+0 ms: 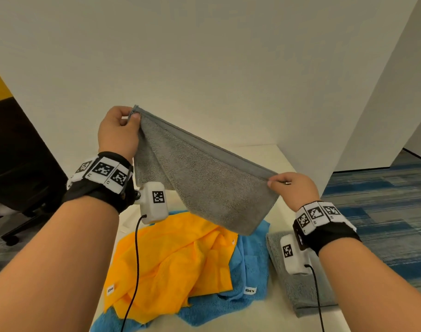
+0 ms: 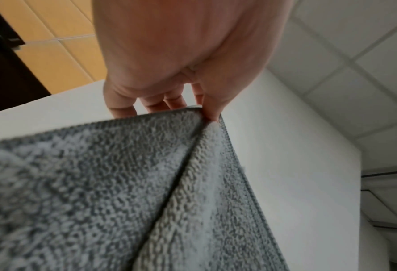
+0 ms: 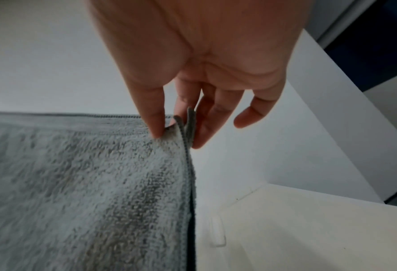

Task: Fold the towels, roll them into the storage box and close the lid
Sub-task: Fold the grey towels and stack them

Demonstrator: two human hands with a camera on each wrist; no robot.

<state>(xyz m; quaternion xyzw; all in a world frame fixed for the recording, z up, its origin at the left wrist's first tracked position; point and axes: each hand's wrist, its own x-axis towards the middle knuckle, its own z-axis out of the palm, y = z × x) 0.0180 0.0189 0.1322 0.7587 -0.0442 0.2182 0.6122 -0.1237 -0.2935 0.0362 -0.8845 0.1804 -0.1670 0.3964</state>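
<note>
The left hand (image 1: 118,133) pinched one top corner of the grey towel (image 1: 200,178) and the right hand (image 1: 292,188) pinched the other, holding it doubled above the bench (image 1: 272,154), over orange (image 1: 171,264) and blue (image 1: 250,267) towels.

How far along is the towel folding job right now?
Early. Done: one grey towel lies folded on the table. In hand: the left hand and right hand pinch the top corners of a second grey towel, doubled over and held in the air. Left: the orange towel and blue towel lie crumpled, nothing is rolled, and no box shows.
</note>
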